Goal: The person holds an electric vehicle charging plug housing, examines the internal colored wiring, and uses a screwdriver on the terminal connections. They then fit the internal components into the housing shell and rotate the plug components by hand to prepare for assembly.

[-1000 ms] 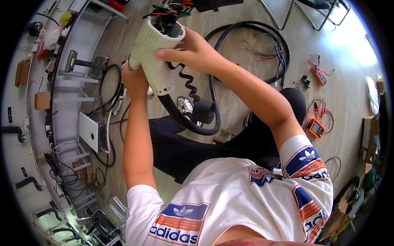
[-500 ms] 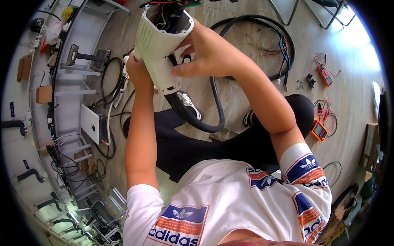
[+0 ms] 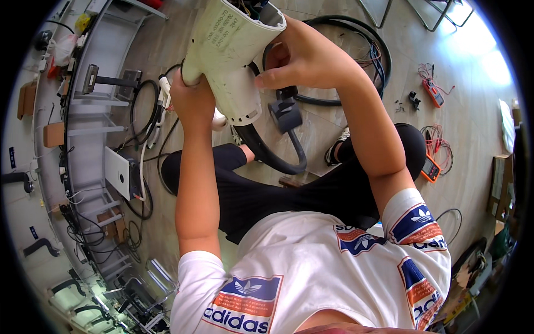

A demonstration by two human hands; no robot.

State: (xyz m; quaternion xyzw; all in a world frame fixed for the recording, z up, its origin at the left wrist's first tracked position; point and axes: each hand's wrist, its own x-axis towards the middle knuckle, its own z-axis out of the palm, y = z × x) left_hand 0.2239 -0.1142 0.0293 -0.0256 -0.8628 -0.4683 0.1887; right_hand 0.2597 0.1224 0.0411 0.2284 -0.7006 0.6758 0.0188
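Up in front of me is the white plastic housing of a charging plug [image 3: 233, 67], its far end open with coloured wires showing inside. My left hand [image 3: 192, 100] is closed round its left side. On the other side my right hand [image 3: 306, 58] grips it, fingers partly hidden behind and thumb pressed on the near part. A thick black cable [image 3: 272, 158] runs out of the near end and curves to the right. Below my right hand hangs a dark, blurred cap-like piece [image 3: 287, 115].
On the floor, a coiled black cable [image 3: 384, 55] lies ahead. A red meter [image 3: 433, 93], an orange meter [image 3: 430, 168] and small black parts [image 3: 414, 100] sit to the right. A grey shelf frame [image 3: 92, 131] and a white box [image 3: 118, 172] stand on the left.
Both hands have shifted the housing slightly right and turned it, so more of its side faces me. The dark cap-like piece now hangs into view below my right hand.
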